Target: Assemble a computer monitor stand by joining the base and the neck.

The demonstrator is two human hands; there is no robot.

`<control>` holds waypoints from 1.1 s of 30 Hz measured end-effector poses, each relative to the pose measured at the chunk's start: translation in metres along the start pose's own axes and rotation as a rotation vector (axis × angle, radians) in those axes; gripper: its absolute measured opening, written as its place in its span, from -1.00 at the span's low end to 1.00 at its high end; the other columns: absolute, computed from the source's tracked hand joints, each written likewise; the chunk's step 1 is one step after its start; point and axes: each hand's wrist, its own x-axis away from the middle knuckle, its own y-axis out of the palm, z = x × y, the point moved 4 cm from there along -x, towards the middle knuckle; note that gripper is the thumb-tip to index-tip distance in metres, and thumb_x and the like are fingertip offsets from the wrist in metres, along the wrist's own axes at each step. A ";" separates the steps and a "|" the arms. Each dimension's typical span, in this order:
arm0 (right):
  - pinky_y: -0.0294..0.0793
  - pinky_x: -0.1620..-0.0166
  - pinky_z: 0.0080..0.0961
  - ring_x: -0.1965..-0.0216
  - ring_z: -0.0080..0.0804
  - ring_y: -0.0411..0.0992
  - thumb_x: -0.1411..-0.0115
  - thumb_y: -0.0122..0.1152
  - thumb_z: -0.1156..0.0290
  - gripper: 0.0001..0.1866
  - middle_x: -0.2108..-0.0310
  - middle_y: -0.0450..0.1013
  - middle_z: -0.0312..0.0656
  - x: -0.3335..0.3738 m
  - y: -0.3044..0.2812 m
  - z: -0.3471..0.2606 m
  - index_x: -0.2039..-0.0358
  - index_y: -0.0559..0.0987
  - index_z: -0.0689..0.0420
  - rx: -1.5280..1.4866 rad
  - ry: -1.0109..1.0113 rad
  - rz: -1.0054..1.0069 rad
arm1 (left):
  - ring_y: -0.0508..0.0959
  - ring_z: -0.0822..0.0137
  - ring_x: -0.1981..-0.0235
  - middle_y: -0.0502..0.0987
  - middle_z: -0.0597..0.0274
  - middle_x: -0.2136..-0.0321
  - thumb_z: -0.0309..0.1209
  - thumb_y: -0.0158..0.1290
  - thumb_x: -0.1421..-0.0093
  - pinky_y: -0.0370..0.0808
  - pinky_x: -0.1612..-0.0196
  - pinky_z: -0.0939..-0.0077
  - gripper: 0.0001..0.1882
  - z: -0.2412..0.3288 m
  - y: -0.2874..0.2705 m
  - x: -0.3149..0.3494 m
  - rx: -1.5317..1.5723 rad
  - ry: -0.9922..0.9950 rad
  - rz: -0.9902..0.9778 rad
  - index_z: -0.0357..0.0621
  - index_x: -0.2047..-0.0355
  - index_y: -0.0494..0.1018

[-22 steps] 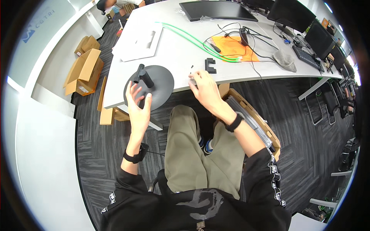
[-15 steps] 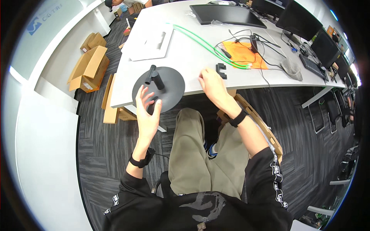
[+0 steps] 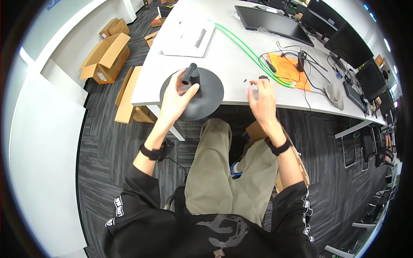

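Observation:
A black round stand base (image 3: 211, 92) with a short upright post and a cylinder across its top rests at the table's near left edge, partly overhanging it. My left hand (image 3: 175, 99) is at the post, thumb against its near side and fingers bent round by the cylinder. My right hand (image 3: 263, 103) is over the table edge farther right, thumb and fingers apart. Just past its fingertips shows a black notched bracket (image 3: 263, 78), mostly hidden by the fingers. A tiny dark piece (image 3: 245, 80) lies to the left of that hand.
Behind the base lies a white tray-like panel (image 3: 189, 52). Green tubes (image 3: 241, 47) run toward an orange sheet (image 3: 279, 62) under black cables. A flat screen (image 3: 275, 26) lies farther back. Cardboard boxes (image 3: 105, 60) stand on the floor at left.
My left hand has come up from beside the base to its post. The right hand has moved over the bracket, covering most of it. The view has shifted, so the table appears farther right.

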 end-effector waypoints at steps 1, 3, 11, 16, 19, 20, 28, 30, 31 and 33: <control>0.42 0.06 -0.21 0.13 -0.09 0.39 -0.12 0.26 0.50 -0.73 0.18 0.41 -0.01 0.007 -0.004 -0.008 0.15 0.51 0.22 0.002 -0.008 -0.006 | 0.57 0.28 0.08 0.44 -0.11 -0.04 -0.33 0.26 -0.18 0.49 -0.02 0.44 -0.23 -0.001 0.002 -0.006 0.025 -0.004 -0.042 -0.32 -0.29 0.14; 0.44 0.12 -0.27 0.24 -0.17 0.40 -0.13 0.27 0.50 -0.66 0.15 0.39 -0.02 0.023 -0.007 -0.022 0.07 0.49 0.23 -0.232 0.046 -0.080 | 0.56 0.37 0.14 0.48 -0.03 0.02 -0.30 0.24 -0.19 0.48 0.04 0.50 -0.28 -0.005 0.002 -0.018 0.029 -0.049 -0.032 -0.31 -0.27 0.21; 0.41 0.34 -0.57 0.37 -0.51 0.44 -0.23 0.22 0.49 -0.53 0.04 0.37 -0.12 0.089 -0.016 -0.046 -0.14 0.36 0.18 -0.660 0.260 -0.386 | 0.54 0.50 0.14 0.61 0.17 0.19 -0.37 0.08 -0.34 0.46 0.04 0.60 -0.54 0.012 0.009 -0.009 0.153 -0.055 -0.056 -0.32 -0.19 0.37; 0.47 0.12 -0.54 0.10 -0.45 0.46 -0.34 0.10 0.39 -0.45 -0.11 0.33 -0.07 0.125 -0.036 -0.039 -0.29 0.21 0.15 -0.965 0.475 -0.456 | 0.51 0.44 0.03 0.56 0.09 0.07 -0.47 0.07 -0.32 0.45 -0.08 0.52 -0.49 0.063 0.023 0.053 0.209 0.029 -0.152 -0.33 -0.25 0.26; 0.43 -0.07 -0.36 -0.15 -0.26 0.36 -0.41 0.00 0.10 -0.29 -0.29 0.17 -0.01 0.130 -0.053 -0.039 -0.42 -0.02 0.07 -1.289 0.620 -0.360 | 0.51 0.39 0.03 0.56 0.15 0.11 -0.27 0.13 -0.31 0.37 -0.15 0.45 -0.45 0.080 0.048 0.088 0.290 -0.021 -0.244 -0.29 -0.22 0.32; 0.39 -0.11 -0.29 -0.22 -0.24 0.29 -0.40 -0.03 -0.05 -0.22 -0.33 0.09 -0.01 0.133 -0.062 -0.038 -0.44 -0.08 0.03 -1.379 0.710 -0.362 | 0.51 0.38 0.03 0.56 0.15 0.11 -0.24 0.12 -0.31 0.37 -0.14 0.45 -0.44 0.081 0.058 0.096 0.335 -0.047 -0.282 -0.29 -0.22 0.32; 0.24 -0.28 -0.45 -0.29 -0.43 0.20 -0.28 0.23 0.43 -0.32 -0.30 0.20 -0.19 0.179 -0.112 -0.004 -0.35 0.18 0.15 -1.397 1.137 -0.319 | 0.46 0.28 -0.09 0.53 0.11 0.02 -0.30 0.04 -0.35 0.29 -0.24 0.41 -0.43 0.045 0.144 0.150 0.459 -0.170 -0.554 -0.26 -0.29 0.20; 0.23 -0.29 -0.45 -0.30 -0.42 0.19 -0.28 0.21 0.44 -0.33 -0.31 0.20 -0.19 0.191 -0.122 0.006 -0.35 0.18 0.16 -1.393 1.125 -0.263 | 0.31 0.11 -0.28 0.38 0.01 -0.20 -0.37 0.07 -0.30 0.15 -0.35 0.29 -0.35 0.040 0.148 0.153 0.054 0.112 -0.570 -0.20 -0.34 0.12; 0.22 -0.30 -0.44 -0.30 -0.41 0.18 -0.29 0.20 0.45 -0.34 -0.31 0.19 -0.18 0.198 -0.128 0.012 -0.35 0.18 0.17 -1.380 1.158 -0.198 | 0.31 0.11 -0.28 0.38 0.01 -0.20 -0.37 0.07 -0.30 0.15 -0.35 0.29 -0.35 0.035 0.150 0.156 0.059 0.100 -0.577 -0.20 -0.34 0.12; 0.14 -0.35 -0.42 -0.34 -0.38 0.13 -0.32 0.15 0.46 -0.36 -0.34 0.16 -0.16 0.205 -0.139 0.020 -0.36 0.17 0.18 -1.356 1.072 -0.162 | 0.20 0.10 -0.36 0.22 -0.02 -0.32 -0.36 0.12 -0.27 0.14 -0.35 0.26 -0.30 0.027 0.143 0.154 -0.307 0.174 -0.270 -0.15 -0.36 0.10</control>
